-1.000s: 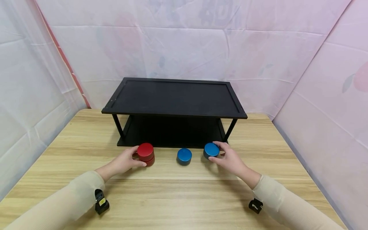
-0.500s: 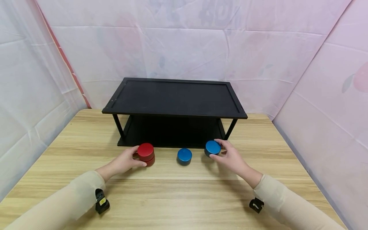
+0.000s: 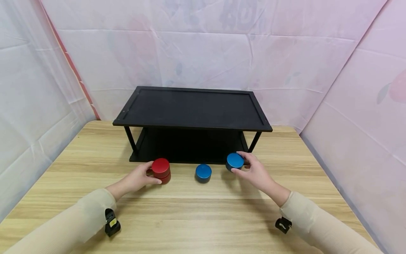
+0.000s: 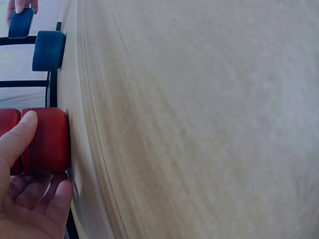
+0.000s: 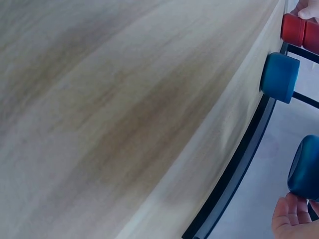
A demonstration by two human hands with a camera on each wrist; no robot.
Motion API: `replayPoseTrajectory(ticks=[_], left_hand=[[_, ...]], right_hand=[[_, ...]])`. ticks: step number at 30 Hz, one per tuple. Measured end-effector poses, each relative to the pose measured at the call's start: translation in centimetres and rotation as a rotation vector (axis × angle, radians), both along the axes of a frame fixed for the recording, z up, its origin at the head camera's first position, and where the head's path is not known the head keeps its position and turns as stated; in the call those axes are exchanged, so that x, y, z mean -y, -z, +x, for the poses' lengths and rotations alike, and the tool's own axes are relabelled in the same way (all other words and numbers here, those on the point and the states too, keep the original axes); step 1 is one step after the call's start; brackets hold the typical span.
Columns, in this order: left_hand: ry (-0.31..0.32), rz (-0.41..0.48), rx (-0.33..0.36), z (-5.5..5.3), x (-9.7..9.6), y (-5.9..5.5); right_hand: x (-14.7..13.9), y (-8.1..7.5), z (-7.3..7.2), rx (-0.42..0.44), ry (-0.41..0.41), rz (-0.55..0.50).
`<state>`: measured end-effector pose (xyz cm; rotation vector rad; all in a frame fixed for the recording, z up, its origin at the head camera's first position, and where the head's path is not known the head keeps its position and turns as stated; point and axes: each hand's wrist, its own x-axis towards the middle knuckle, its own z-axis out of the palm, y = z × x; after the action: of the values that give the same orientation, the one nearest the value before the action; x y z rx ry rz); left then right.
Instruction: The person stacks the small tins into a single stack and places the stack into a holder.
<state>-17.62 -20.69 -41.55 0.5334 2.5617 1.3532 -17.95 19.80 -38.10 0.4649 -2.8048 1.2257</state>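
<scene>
Two round red tins stand stacked at the left, the upper red tin point(image 3: 160, 165) on the lower red tin point(image 4: 50, 142). My left hand point(image 3: 138, 179) holds this stack from its left side; the thumb lies across the seam between the two in the left wrist view. To the right, a round blue tin point(image 3: 235, 160) is pinched between thumb and fingers of my right hand point(image 3: 256, 173). It hangs above the table, just in front of the shelf's lower board. Between the hands, a second blue tin point(image 3: 203, 171) sits on the table, touched by neither.
A black two-tier shelf point(image 3: 193, 107) stands behind the tins, its top board raised on thin posts. Its lower board point(image 3: 190, 146) lies close behind them. The wooden table point(image 3: 196, 218) extends in front, and pale printed cloth point(image 3: 203, 56) surrounds the back and sides.
My right hand has moved slightly up and away toward the shelf, carrying the blue tin. The left hand, the red stack and the middle blue tin have stayed in place.
</scene>
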Motion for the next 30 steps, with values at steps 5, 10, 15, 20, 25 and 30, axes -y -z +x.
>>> replayPoseTrajectory(ticks=[5, 10, 15, 20, 25, 30], left_hand=[[0.002, 0.004, -0.001, -0.1, 0.0, 0.1], [0.002, 0.002, -0.005, -0.1, -0.1, 0.1], [0.005, 0.004, 0.002, -0.1, -0.1, 0.0], [0.006, 0.003, -0.001, -0.2, -0.1, 0.0], [0.007, 0.001, -0.005, -0.2, -0.1, 0.0], [0.005, -0.005, -0.003, -0.2, -0.1, 0.0]], right_hand=[[-0.1, -0.2, -0.2, 0.003, -0.002, 0.005], [-0.1, -0.5, -0.4, -0.005, -0.018, -0.007], [0.1, -1.3, -0.7, -0.024, -0.030, -0.010], [0.1, -2.0, -0.8, -0.030, -0.029, 0.012], [0.0, -2.6, -0.8, -0.027, -0.023, -0.001], [-0.1, -3.0, -0.8, -0.029, -0.010, -0.019]])
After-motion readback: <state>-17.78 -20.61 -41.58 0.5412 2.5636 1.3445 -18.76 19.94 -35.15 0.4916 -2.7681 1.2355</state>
